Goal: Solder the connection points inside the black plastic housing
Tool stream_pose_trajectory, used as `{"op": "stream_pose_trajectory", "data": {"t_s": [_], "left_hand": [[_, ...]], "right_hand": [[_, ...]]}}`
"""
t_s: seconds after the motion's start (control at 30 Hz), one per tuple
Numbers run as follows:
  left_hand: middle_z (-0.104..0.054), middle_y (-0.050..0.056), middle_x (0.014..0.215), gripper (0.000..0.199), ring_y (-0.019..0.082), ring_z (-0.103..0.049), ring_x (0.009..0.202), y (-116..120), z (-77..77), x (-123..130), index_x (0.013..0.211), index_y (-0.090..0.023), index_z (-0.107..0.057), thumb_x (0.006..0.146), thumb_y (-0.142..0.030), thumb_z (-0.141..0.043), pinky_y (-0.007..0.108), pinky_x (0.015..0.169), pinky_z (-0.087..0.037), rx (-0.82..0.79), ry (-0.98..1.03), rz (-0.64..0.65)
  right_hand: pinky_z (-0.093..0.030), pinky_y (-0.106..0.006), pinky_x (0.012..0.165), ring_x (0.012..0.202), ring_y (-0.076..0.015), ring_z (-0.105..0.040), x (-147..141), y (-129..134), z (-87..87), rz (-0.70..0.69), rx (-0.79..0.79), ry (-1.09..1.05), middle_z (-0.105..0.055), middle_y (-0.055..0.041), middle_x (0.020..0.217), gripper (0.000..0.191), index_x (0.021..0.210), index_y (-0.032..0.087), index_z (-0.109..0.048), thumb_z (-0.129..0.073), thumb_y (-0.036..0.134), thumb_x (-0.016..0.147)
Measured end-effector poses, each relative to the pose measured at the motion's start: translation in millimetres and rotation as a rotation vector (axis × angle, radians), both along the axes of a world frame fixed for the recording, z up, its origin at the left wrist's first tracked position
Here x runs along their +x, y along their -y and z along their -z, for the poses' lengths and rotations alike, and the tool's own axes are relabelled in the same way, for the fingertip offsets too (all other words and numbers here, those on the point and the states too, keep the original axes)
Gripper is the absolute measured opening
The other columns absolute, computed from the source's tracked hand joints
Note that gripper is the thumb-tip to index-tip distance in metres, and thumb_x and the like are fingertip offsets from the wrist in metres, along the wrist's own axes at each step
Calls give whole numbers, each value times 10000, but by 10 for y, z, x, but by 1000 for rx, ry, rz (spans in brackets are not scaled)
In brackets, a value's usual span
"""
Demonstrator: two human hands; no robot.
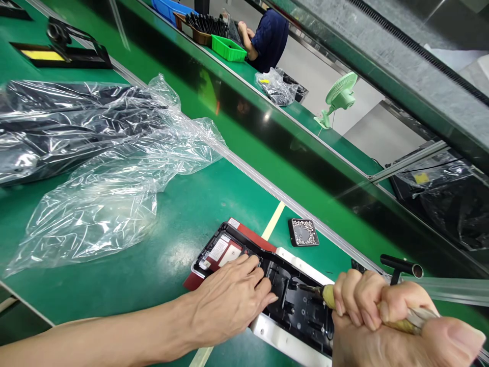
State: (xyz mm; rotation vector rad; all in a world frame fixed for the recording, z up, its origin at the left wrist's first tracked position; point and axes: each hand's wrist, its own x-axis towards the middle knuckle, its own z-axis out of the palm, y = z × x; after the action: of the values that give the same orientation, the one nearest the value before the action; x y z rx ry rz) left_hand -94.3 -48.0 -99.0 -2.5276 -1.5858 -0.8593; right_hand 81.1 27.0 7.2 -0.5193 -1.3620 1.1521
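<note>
Head view: at the far left a black stand (61,53) with a yellow patch lies on the green table (183,204), and nearer the viewer a clear plastic bag (126,148) spreads in wrinkled folds, with dark parts showing through it. Right of it, the left hand (235,295) rests palm down on a long black casing (282,285), its fingers bent and close together (whether they pinch anything underneath, I cannot tell). The casing lies open side up, slanting across the lower middle of the table, with a reddish piece (193,281) at its left end and white blocks (263,329) along both sides. Farther back, beyond the metal rail, are a bright green basket (228,49) and a person (269,38) in dark clothing. Just beyond the casing, near the rail, sits a small black tray (292,234) holding many tiny shiny pieces. A pale green fan (341,92) stands on the far table. At the right, the right hand (378,306) is closed tightly around a yellow-handled tool (327,296), whose thin shaft reaches left over the casing's interior; whether its tip touches anything is unclear. A black tube-ended part (401,266) shows just behind that hand
</note>
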Motion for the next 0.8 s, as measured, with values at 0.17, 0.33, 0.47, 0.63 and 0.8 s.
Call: {"op": "stream_pose_trajectory", "data": {"t_s": [0.17,0.33,0.47,0.63,0.8], "left_hand": [[-538,42,734,278,258,-495,765,1,-12,-7,777,-179,-520,1019,-314,-546,415,714,-370,-11,-2,8],[-537,42,725,293,255,-494,759,-4,-21,-6,770,-178,-519,1025,-321,-538,413,704,-372,-17,-6,7],[-532,42,723,298,255,-491,749,-5,-21,-5,771,-178,-516,1031,-324,-520,415,700,-373,-10,-8,6],[-534,44,733,297,261,-497,761,1,-9,-3,781,-178,-516,1043,-316,-490,419,709,-373,-16,-2,9],[-530,43,729,288,255,-490,758,4,2,2,781,-178,-515,1033,-319,-516,402,703,-354,-5,-2,5]], "right_hand": [[-389,-225,375,383,-80,-352,9,-7,9,8,-5,-3,-376,60,463,432,644,192,-515,-445,500,938],[-390,-229,374,380,-84,-359,6,-9,-13,-3,-6,-5,-389,55,458,415,635,191,-514,-450,479,926],[-393,-226,373,380,-82,-358,-12,-5,-22,-10,-5,4,-385,57,461,414,636,189,-510,-448,474,931],[-387,-219,372,379,-77,-341,-25,0,-22,9,9,12,-365,62,460,413,635,191,-494,-417,466,934],[-383,-219,370,381,-78,-344,-18,6,-24,4,-10,1,-369,59,459,418,631,190,-501,-434,475,930]]}}
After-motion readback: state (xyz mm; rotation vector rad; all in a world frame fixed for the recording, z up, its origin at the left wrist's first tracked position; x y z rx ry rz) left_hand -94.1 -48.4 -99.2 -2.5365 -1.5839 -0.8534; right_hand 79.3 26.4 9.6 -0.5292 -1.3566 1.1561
